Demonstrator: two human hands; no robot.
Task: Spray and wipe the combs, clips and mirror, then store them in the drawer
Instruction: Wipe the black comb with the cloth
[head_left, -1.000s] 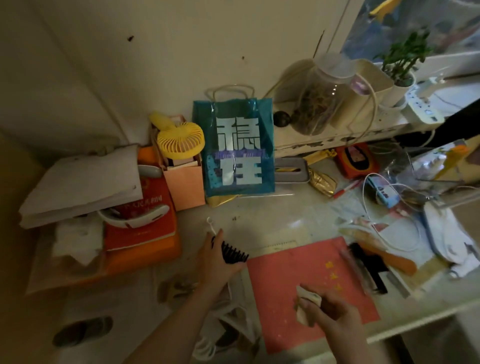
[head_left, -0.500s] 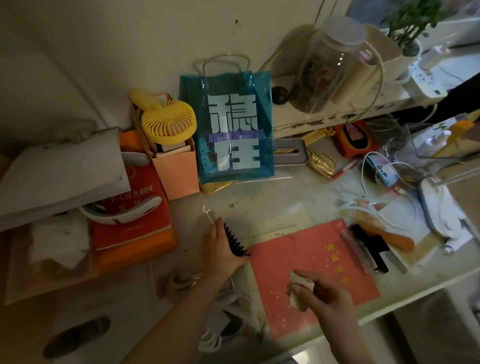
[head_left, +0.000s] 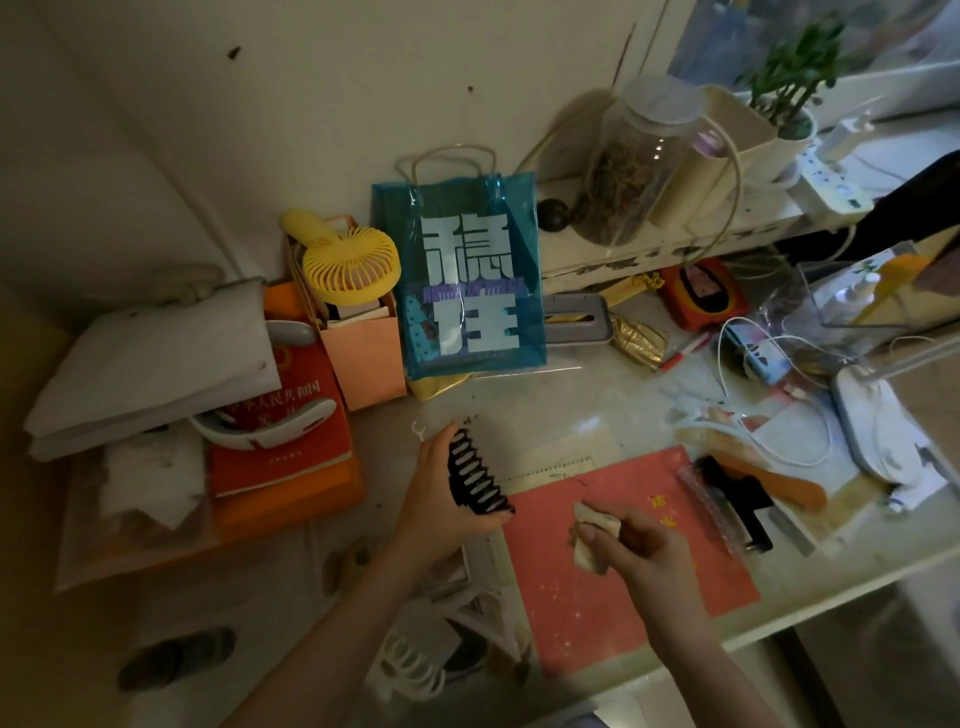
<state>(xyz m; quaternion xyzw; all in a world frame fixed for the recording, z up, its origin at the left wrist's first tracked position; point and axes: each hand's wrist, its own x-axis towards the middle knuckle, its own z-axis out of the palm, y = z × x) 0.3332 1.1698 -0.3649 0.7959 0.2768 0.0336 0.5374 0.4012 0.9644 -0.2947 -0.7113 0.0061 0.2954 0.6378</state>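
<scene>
The left hand (head_left: 441, 499) is curling its grip around a black claw clip (head_left: 475, 480), holding it just above the table (head_left: 571, 410). The right hand (head_left: 639, 551) is pinching a folded wipe (head_left: 592, 535) nearby. The clip is looking light and stiff — probably brittle at the teeth — so gripping the spine seems safest.

Bare desk strip (head_left: 545, 410) between teal bag (head_left: 462, 275) and pink folder (head_left: 623, 545) (cables (head_left: 769, 436) crowding rightward).
</scene>
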